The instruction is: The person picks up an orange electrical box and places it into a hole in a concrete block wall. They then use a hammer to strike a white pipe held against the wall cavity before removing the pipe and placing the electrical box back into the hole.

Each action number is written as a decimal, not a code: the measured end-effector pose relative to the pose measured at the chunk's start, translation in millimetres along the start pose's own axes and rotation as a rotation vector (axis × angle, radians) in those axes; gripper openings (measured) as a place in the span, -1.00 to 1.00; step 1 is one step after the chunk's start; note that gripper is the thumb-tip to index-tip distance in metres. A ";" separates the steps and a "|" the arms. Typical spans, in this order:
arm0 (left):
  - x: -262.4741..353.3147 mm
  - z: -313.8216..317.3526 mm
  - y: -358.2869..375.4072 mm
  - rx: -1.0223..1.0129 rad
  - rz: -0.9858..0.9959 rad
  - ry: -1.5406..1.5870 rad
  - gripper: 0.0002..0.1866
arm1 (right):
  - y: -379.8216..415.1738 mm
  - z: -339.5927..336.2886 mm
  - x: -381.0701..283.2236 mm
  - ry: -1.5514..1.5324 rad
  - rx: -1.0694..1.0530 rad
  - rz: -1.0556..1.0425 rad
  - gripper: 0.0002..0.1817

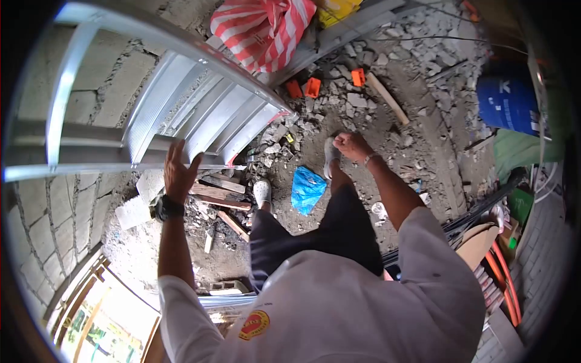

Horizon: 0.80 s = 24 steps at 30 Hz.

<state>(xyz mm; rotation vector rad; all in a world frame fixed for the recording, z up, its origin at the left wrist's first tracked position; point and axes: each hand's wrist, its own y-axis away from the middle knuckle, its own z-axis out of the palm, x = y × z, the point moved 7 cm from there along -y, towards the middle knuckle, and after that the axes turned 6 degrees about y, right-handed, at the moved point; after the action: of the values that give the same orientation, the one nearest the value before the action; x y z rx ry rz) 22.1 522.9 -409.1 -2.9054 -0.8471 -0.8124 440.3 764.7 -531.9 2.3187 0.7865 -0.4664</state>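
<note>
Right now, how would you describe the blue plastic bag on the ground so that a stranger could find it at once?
Start at the aluminium ladder that the left hand rests on, then look down to the dirt and rubble between the person's white shoes. The crumpled blue plastic bag lies there, the only bright blue thing on the grey ground.

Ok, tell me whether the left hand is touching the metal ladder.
Touching. The head view shows the left hand laid flat against the metal ladder, fingers spread over its lower edge with no gap visible between them.
</note>
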 end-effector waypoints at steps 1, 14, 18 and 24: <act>-2.6 10.6 -3.8 -0.002 -0.061 -0.009 -0.26 | -25.0 16.6 8.9 0.080 -0.102 -0.018 -0.69; -62.8 164.9 -4.0 0.016 -0.379 -0.084 -0.16 | -283.0 110.2 146.7 0.099 -0.248 -0.066 -0.42; -62.4 163.2 -1.1 -0.018 -0.527 0.066 -0.09 | -343.6 160.5 173.5 0.138 -0.279 -0.049 -0.46; -70.6 162.3 0.9 -0.076 -0.518 -0.024 -0.02 | -439.7 305.9 268.9 0.433 -0.199 -0.401 -0.62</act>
<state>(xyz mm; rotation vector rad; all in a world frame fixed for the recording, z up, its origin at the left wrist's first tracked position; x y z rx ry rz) 49.4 511.0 -583.6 -2.7867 -1.6427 -0.8421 325.3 943.2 -1092.4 2.0980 1.4506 -0.0388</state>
